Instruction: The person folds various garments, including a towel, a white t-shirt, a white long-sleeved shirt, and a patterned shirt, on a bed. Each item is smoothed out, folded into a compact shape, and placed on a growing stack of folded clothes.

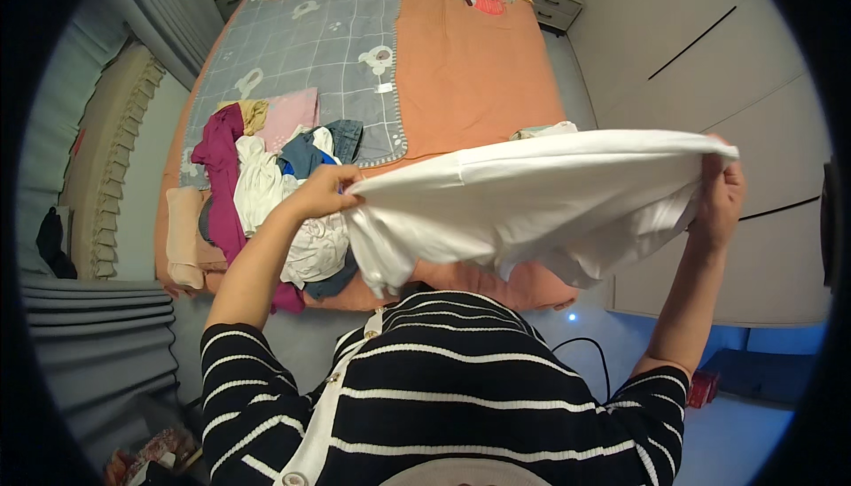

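Observation:
A white cloth garment (532,194) is stretched between my two hands, raised above the near edge of the bed. My left hand (328,191) pinches its left end. At the opposite end my right hand (722,189) grips a corner, its fingers wrapped round the fabric. The garment's lower part hangs in loose folds, and which kind of garment it is cannot be made out. Left of it lies a heap of clothes on the bed: a magenta garment (222,154), a white garment (255,180) and blue denim (346,136) among them.
The bed (479,69) has an orange sheet and a grey checked blanket (292,43) with bear figures. Small items, one of them red (487,5), lie near the pillows. Wardrobe doors (700,69) stand on the right, grey curtains (97,335) on the left. A black cable (598,349) runs along the floor.

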`<action>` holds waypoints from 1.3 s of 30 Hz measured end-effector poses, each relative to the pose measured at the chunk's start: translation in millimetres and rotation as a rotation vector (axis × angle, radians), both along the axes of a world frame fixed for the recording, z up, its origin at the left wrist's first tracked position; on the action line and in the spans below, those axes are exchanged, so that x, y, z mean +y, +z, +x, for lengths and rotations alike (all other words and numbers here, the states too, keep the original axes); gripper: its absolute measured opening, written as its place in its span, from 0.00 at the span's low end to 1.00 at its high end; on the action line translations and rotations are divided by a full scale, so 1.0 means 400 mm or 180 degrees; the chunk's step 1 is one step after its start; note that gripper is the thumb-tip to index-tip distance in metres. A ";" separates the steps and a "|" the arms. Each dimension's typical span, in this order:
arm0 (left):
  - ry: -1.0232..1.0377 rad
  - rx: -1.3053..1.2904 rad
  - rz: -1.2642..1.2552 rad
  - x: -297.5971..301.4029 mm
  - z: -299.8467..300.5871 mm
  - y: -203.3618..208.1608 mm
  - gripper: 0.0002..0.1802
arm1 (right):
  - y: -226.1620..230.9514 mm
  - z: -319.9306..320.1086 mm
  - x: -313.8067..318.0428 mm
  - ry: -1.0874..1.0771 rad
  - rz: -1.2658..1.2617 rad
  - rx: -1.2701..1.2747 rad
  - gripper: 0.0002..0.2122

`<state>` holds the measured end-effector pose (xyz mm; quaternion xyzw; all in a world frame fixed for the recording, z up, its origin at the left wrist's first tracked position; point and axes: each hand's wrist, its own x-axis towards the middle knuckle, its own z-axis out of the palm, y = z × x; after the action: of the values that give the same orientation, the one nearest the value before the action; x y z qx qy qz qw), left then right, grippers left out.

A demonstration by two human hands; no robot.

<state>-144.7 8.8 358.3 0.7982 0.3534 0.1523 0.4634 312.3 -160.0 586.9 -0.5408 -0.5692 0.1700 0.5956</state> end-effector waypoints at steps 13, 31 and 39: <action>0.1985 0.0551 0.1762 0.155 -0.190 -0.005 0.04 | -0.082 -0.101 -0.042 0.0134 -0.0655 -0.0165 0.12; 0.0300 -0.1167 -0.0439 0.001 0.144 0.134 0.14 | -0.211 -0.216 0.034 0.1076 -0.1559 -0.1554 0.28; 0.0021 -0.0467 -0.0002 0.044 0.025 0.180 0.13 | -0.246 -0.042 -0.008 0.0766 -0.2204 -0.1902 0.11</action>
<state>-134.8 26.5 430.5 0.7836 0.3212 0.2119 0.4878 295.6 -163.2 488.4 -0.6630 -0.6841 0.2546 0.1664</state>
